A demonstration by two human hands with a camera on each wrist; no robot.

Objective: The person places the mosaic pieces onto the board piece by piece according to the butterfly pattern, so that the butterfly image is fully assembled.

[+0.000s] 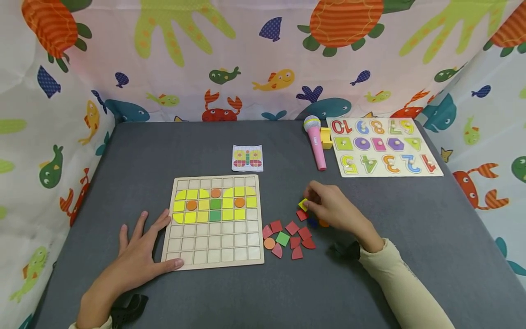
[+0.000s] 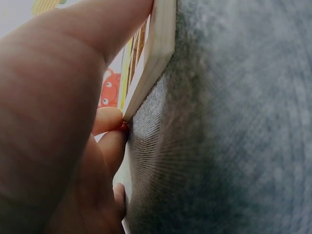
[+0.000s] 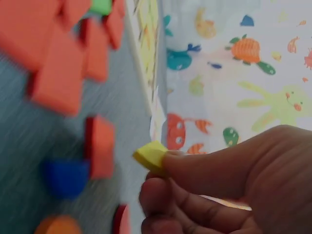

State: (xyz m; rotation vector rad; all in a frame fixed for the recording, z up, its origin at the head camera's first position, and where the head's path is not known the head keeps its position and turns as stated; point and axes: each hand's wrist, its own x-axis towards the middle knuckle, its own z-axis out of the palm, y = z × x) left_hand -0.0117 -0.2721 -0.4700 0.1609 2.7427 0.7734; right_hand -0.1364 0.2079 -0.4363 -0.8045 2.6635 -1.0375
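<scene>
My right hand (image 1: 334, 208) pinches a small yellow tile (image 3: 152, 155) between thumb and fingertips, just off the table to the right of the loose pieces. The fingers cover part of the tile's outline. On the left, my left hand (image 1: 137, 256) has its fingers spread, touching the left edge of a wooden grid board (image 1: 219, 265) while the thumb lies at its lower left corner. Yellow, orange and green tiles fill much of the board's upper rows; its lower cells are bare. Several red pieces (image 1: 292, 227), a green square (image 1: 282, 238) and an orange disc (image 1: 269, 243) lie beside it.
Behind the board lies a small picture card (image 1: 247, 158) with a butterfly pattern. A pink microphone (image 1: 316, 146), a yellow block (image 1: 326, 138) and a number-and-shape puzzle board (image 1: 382, 146) sit at the back right. Patterned cloth (image 1: 255, 59) encloses the table's back and sides.
</scene>
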